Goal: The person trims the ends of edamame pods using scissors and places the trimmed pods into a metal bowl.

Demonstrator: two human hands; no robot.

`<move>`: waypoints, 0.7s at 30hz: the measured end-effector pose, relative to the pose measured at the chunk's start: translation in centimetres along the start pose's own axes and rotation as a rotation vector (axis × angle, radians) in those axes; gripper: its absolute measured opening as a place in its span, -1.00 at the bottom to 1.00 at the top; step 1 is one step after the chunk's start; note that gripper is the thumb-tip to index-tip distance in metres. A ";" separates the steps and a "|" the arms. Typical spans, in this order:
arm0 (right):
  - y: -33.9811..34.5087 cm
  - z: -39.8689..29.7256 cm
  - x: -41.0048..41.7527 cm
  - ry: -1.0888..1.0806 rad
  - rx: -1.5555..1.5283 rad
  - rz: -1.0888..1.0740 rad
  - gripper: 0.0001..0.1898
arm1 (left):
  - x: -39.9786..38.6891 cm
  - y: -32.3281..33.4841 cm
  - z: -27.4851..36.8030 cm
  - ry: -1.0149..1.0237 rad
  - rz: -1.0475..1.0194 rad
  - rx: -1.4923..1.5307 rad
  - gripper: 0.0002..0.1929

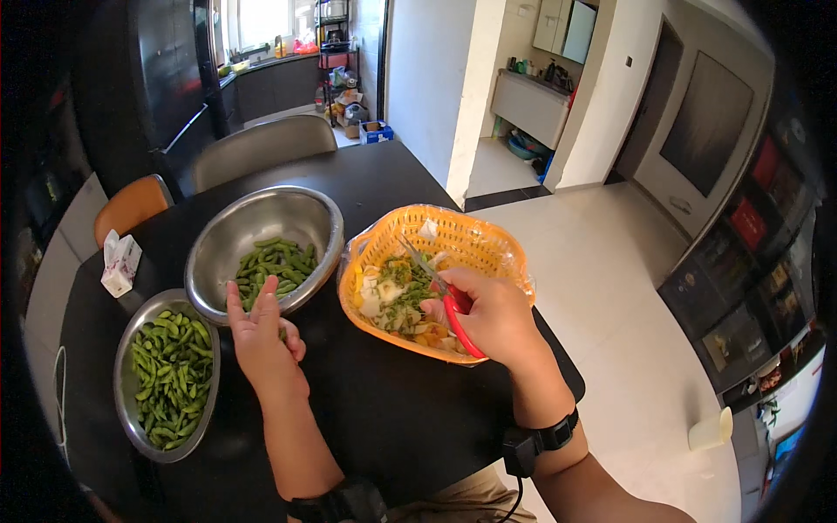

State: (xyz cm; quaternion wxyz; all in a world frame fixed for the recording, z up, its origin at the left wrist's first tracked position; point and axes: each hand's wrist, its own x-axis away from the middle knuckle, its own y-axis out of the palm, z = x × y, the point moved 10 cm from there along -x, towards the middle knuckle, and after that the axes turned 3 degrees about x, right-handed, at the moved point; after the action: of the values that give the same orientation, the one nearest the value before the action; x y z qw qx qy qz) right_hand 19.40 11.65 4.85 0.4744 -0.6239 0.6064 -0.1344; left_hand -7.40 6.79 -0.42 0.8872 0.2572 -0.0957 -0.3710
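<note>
My right hand (pixel 492 312) grips red-handled scissors (pixel 451 306), blades pointing up and left over an orange plastic basket (pixel 451 219). Clear plastic film lines the basket, which holds green trimmings (pixel 405 287) and pale and orange peelings. At the near rim of a round steel bowl (pixel 216 252), my left hand (pixel 265 337) has two fingers extended and the others curled. A small greenish bit shows by its palm; whether it is held is unclear. Green soybean pods (pixel 278 261) lie in the round bowl. Many more pods (pixel 173 379) fill an oval steel dish (pixel 121 386) to the left.
The black table (pixel 392 418) carries a tissue pack (pixel 121 263) at its left. Beyond it stand a grey chair (pixel 261 150) and an orange chair (pixel 134 202). A wall corner (pixel 467 131) rises past the far edge. A pale bin (pixel 709 429) stands on the floor at right.
</note>
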 end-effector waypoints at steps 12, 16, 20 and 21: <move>0.7 -2.2 0.5 -0.178 0.032 -0.091 -0.61 | 6.0 8.2 -0.7 0.483 -0.526 -0.671 -0.87; 1.1 -2.5 0.7 -0.168 0.033 -0.147 -0.59 | 5.1 7.1 -0.9 0.444 -0.428 -0.623 -0.91; 1.4 -2.2 0.7 -0.145 0.024 -0.179 -0.55 | 3.7 5.7 -2.2 0.331 -0.339 -0.595 -0.93; 1.5 -2.0 0.7 -0.145 0.026 -0.178 -0.55 | 3.5 5.7 -2.7 0.306 -0.347 -0.567 -0.87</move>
State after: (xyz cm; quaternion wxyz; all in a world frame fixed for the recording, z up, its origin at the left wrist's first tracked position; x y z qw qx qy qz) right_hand 17.17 10.45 4.47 0.5111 -0.6773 0.5107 -0.1384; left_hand -0.48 8.72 0.20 0.8510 0.0659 0.1901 -0.4851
